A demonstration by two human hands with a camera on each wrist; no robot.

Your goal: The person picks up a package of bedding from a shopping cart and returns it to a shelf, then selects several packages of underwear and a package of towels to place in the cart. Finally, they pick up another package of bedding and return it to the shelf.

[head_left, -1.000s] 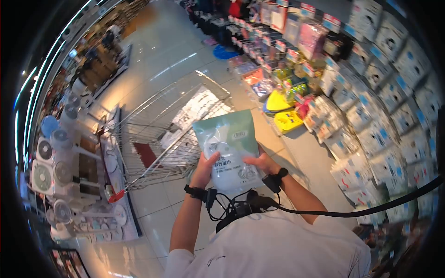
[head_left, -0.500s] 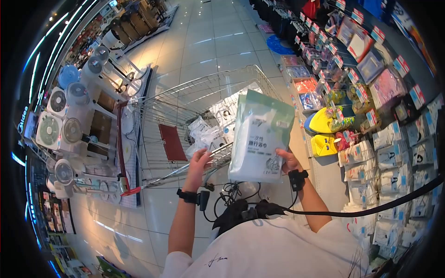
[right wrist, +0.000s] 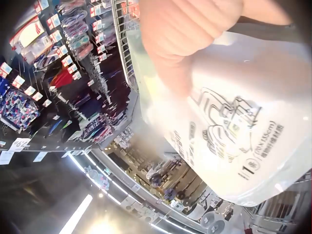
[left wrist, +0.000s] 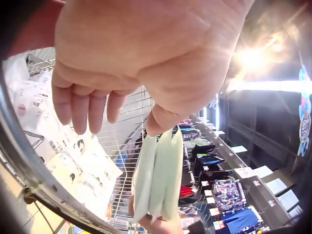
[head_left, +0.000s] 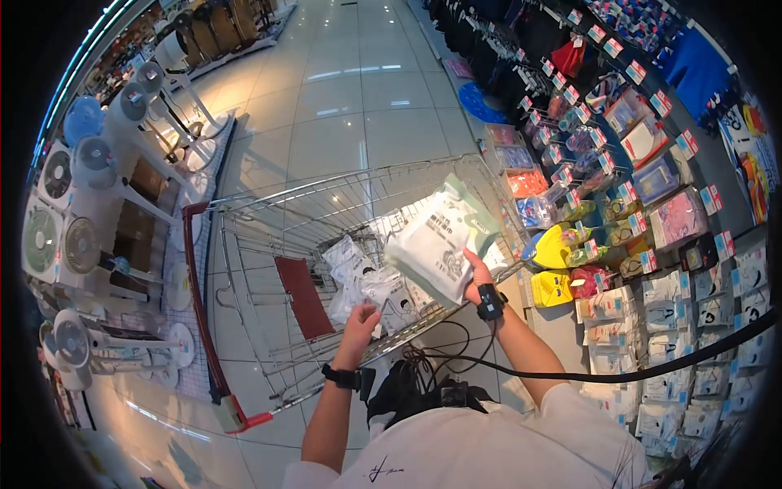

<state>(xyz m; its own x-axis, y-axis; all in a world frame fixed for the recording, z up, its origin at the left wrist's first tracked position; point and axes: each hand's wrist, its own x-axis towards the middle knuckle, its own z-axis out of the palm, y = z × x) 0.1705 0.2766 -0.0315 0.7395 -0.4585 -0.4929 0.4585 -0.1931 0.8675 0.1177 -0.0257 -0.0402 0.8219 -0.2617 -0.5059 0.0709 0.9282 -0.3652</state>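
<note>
White and green plastic packages, stacked together, are gripped at their near right edge by the right hand, over the shopping cart. In the left wrist view the stack shows several green edges side by side. The right wrist view shows the thumb of the right hand pressing the printed white face of the package. The left hand holds nothing, above the near side of the cart; in the left wrist view the left hand has its fingers loosely bent. White packs lie in the cart.
The wire cart has a red handle on the left and a dark red panel. Standing fans line the left side. Racks of hanging packaged goods and yellow items stand at the right, along a tiled aisle.
The packages were first held in both hands at the chest; the left hand let go, and the right hand carried them forward over the cart, tilting them. The cart appears nearer.
</note>
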